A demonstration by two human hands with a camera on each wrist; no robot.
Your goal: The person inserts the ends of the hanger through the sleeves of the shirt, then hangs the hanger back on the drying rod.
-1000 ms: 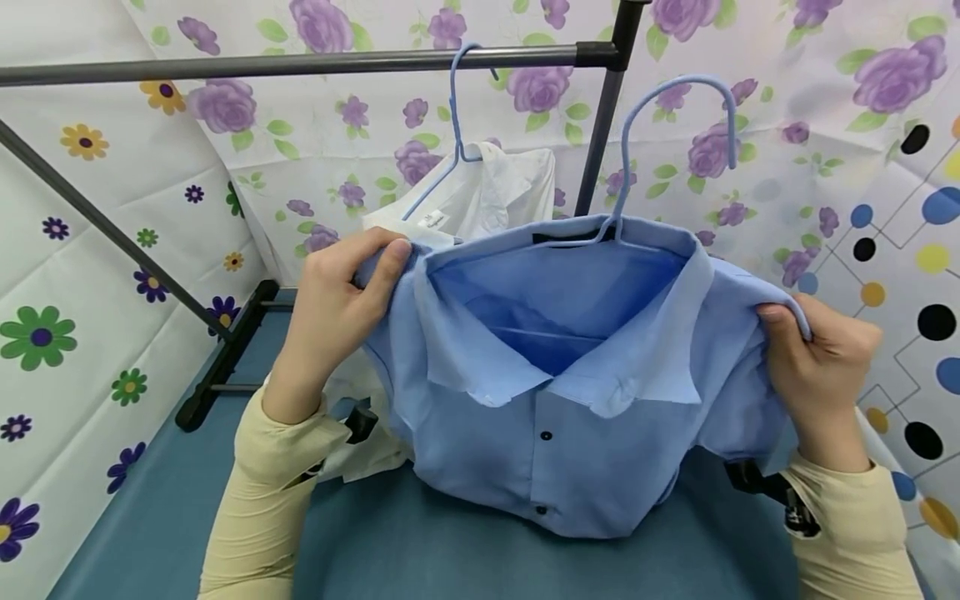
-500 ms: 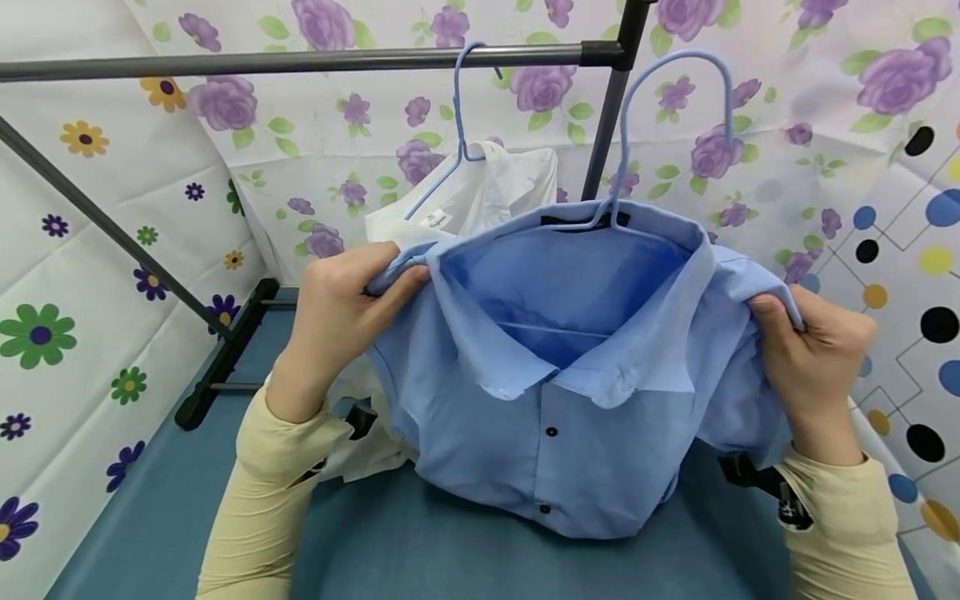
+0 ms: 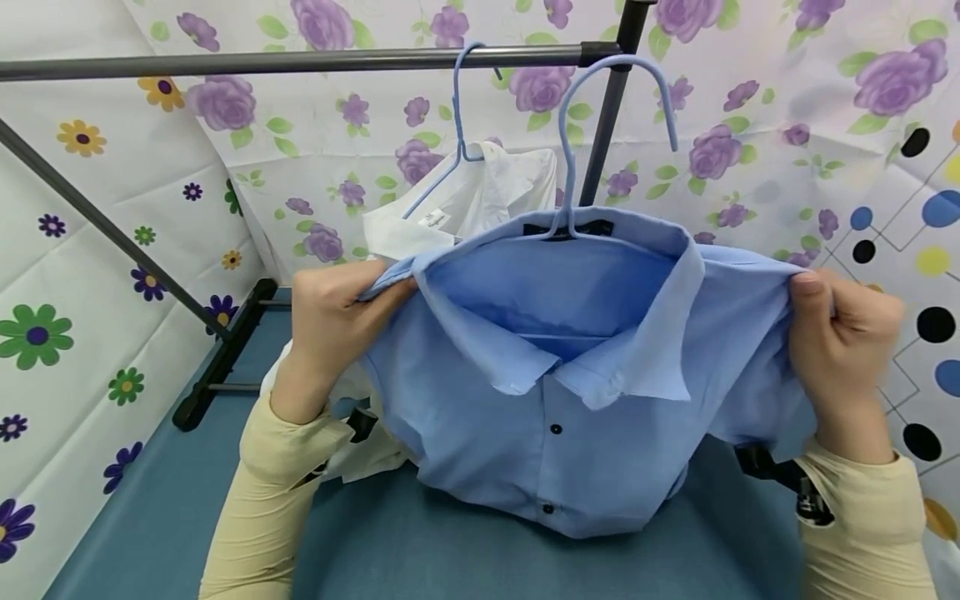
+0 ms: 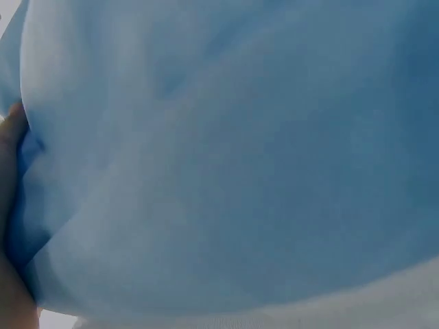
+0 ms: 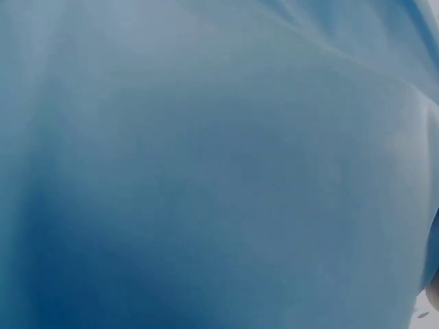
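Note:
A light blue short-sleeved shirt (image 3: 480,450) with dark buttons fills the middle of the head view, its collar spread. Inside its neck sits a blue hanger (image 3: 567,167), whose hook stands up above the collar; most of the hanger's body is hidden in the cloth. At the shirt's left shoulder area in the picture, my left hand (image 3: 330,333) pinches the fabric between thumb and fingers. My right hand (image 3: 847,358) grips the cloth at the other shoulder, pulled out to the side. Both wrist views are nearly filled by blurred blue shirt cloth (image 4: 226,171).
Behind the shirt runs a dark metal rail (image 3: 300,61) with an upright post (image 3: 609,125) at its right end. From the rail a white shirt (image 3: 517,187) hangs on another blue hanger (image 3: 457,108). A teal surface (image 3: 420,558) lies below, and patterned sheets stand around.
The blue hanger's hook has risen, then shifted left towards the post. My right hand has moved outward to the right, stretching the shoulder; my left hand has sunk slightly.

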